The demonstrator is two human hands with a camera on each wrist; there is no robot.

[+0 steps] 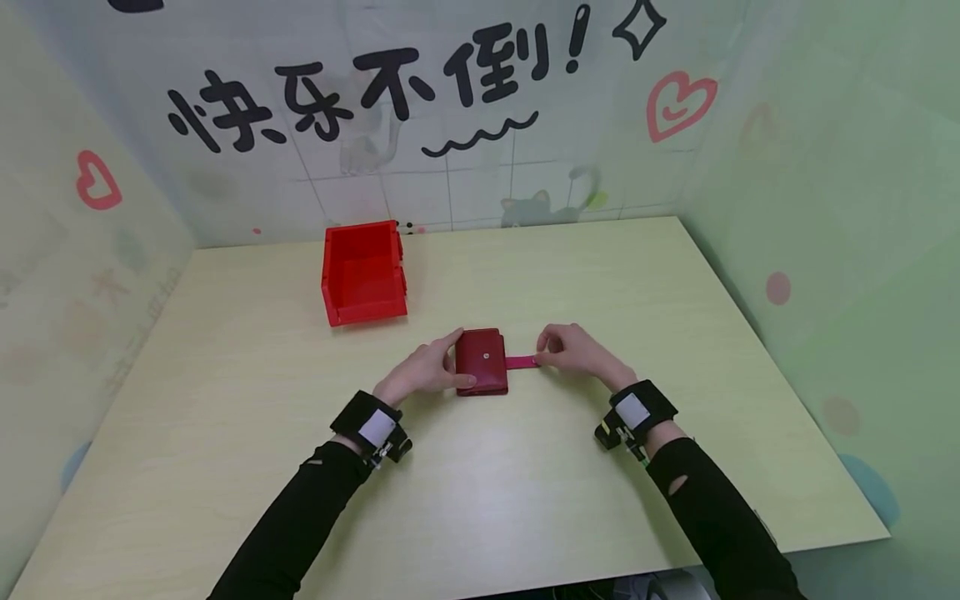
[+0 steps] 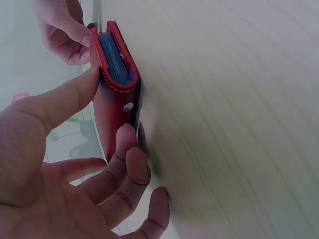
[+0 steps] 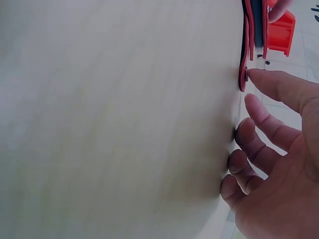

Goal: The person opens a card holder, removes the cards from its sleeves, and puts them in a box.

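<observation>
A dark red card wallet [image 1: 482,362] lies on the table with its cover down over the cards and its pink-red strap [image 1: 521,362] stretched out to the right, unfastened. My left hand [image 1: 427,367] grips the wallet's left side, thumb at the near edge and a finger at the far edge. In the left wrist view, a stack of cards [image 2: 115,59] and a metal snap [image 2: 128,106] show at the wallet's side. My right hand [image 1: 573,348] touches the strap's end with the thumb; in the right wrist view its other fingertips [image 3: 238,160] rest by the table surface, apart from the strap [image 3: 243,79].
A red plastic bin [image 1: 367,315] stands at the back of the table [image 1: 225,375], left of the wallet. Printed cloth walls [image 1: 465,192] enclose the table at the back and both sides. Below the near edge, some cables [image 1: 592,590] are partly visible.
</observation>
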